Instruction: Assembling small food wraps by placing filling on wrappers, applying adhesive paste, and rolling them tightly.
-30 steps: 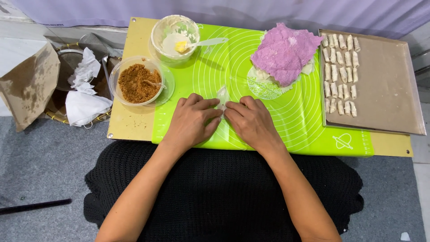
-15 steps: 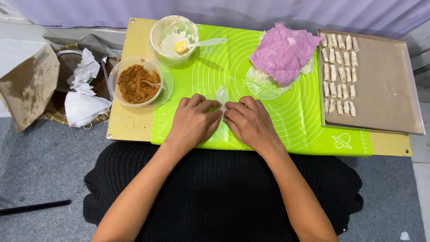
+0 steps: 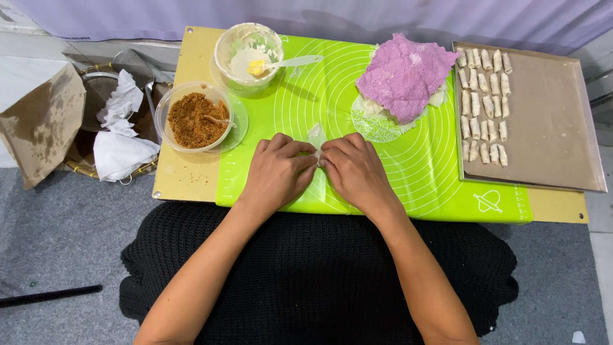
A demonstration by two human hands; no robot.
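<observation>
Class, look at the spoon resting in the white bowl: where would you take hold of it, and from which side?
Grip the spoon by its pale handle, coming from the right. The handle juts over the bowl rim onto the green mat, free of both hands, while its other end sits in the bowl's contents.

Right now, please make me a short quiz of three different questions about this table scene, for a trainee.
1. True or false: both hands press on the pale wrapper on the green mat.
2. Which bowl is nearer the left hand? A) bowl of brown filling B) bowl with the spatula
3. What lies on the tray?

Key: 1 true. 2 A. 3 Rows of small rolls, at its left side.
</observation>
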